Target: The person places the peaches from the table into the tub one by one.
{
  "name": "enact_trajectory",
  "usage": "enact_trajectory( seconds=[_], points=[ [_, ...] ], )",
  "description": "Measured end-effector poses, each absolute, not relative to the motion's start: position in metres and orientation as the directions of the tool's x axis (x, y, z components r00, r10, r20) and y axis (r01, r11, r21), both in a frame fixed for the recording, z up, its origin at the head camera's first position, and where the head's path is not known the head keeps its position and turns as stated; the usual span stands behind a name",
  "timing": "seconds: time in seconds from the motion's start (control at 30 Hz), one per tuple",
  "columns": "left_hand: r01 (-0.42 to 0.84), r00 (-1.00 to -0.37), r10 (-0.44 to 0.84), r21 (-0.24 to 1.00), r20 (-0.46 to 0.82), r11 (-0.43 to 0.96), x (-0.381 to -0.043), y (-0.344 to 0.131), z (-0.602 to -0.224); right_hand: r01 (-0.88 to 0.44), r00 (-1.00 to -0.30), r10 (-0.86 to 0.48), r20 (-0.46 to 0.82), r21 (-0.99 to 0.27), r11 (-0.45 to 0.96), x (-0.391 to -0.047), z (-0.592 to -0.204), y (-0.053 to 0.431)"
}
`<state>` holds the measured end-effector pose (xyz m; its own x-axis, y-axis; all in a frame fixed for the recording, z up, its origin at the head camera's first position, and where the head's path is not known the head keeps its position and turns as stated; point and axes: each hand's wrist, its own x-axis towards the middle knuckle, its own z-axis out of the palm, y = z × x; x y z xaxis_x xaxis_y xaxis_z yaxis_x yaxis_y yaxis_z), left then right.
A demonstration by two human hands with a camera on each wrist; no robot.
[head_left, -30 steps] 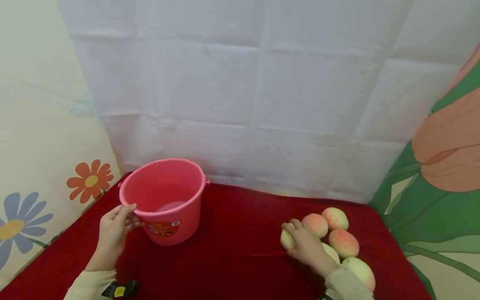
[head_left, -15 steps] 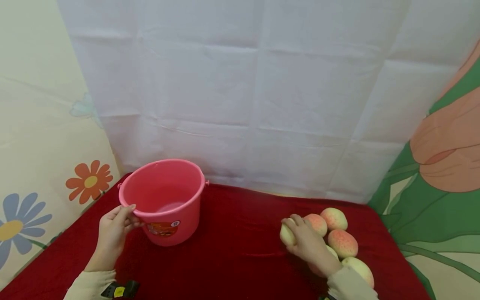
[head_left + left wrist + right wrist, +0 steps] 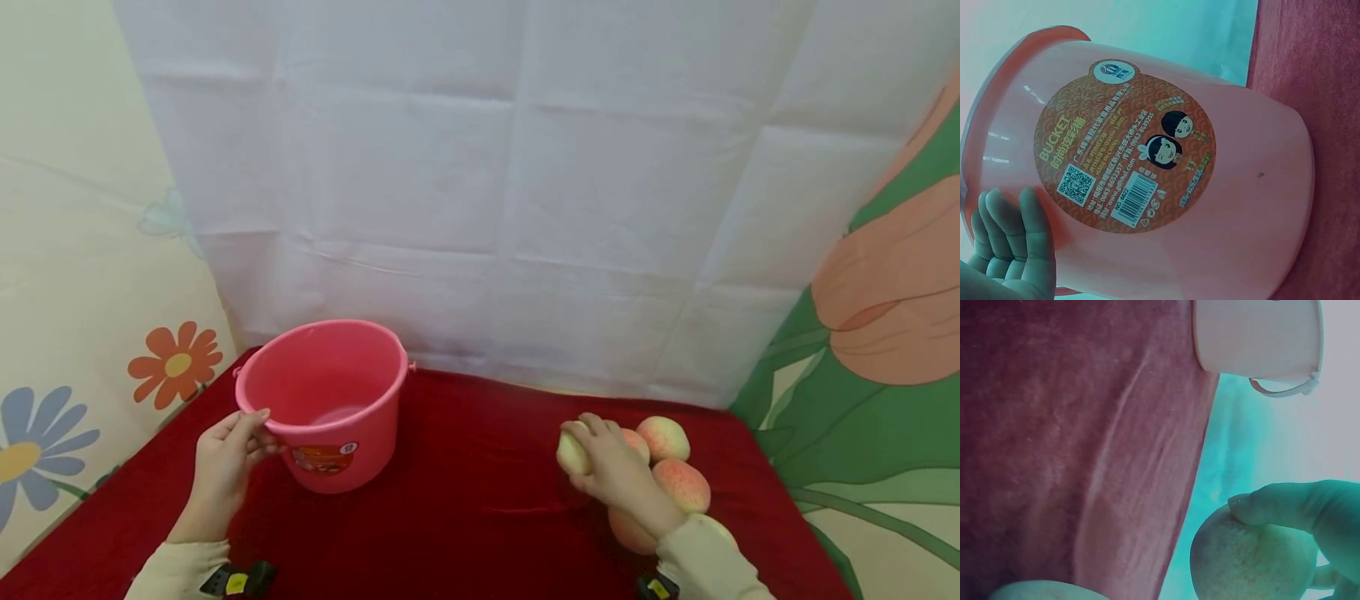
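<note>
A pink bucket (image 3: 352,454) stands upright at the left of the table, a printed label (image 3: 1125,147) on its side. My left hand (image 3: 225,467) pinches the near-left part of its rim, thumb over the edge and fingers against the outer wall. On the right, my right hand (image 3: 611,467) grips a pale peach (image 3: 572,450); in the right wrist view the thumb presses on top of that peach (image 3: 1247,562). Behind and beneath this hand lie more peaches, among them a red-blushed one (image 3: 681,486), a yellow-red one (image 3: 664,438) and one partly under the wrist (image 3: 630,531).
Dark red cloth (image 3: 465,500) covers the table. A white sheet (image 3: 487,208) hangs along the back edge, with flower-printed walls left (image 3: 60,250) and right (image 3: 885,392). The bucket's handle (image 3: 1282,390) hangs at its side in the right wrist view.
My right hand has risen slightly with the pale peach, shifting a little away from me. A peach under the wrist has come into sight. My left hand stays on the bucket's rim.
</note>
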<state>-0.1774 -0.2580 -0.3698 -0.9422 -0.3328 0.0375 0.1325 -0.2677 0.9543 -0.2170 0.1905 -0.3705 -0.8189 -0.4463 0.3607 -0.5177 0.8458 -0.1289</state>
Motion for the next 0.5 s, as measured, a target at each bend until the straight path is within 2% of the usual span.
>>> enact_trajectory(
  seconds=[0.23, 0.5],
  points=[
    [0.133, -0.940, -0.339, 0.957, 0.040, -0.258, -0.177, -0.257, -0.369, -0.519, -0.793, -0.454, 0.405, -0.059, 0.853, -0.220, -0.363, 0.190],
    [0.149, -0.937, -0.346, 0.954, 0.051, -0.261, -0.178, -0.258, -0.371, -0.523, -0.792, -0.442, 0.421, -0.095, 0.847, -0.221, -0.357, 0.189]
  ],
)
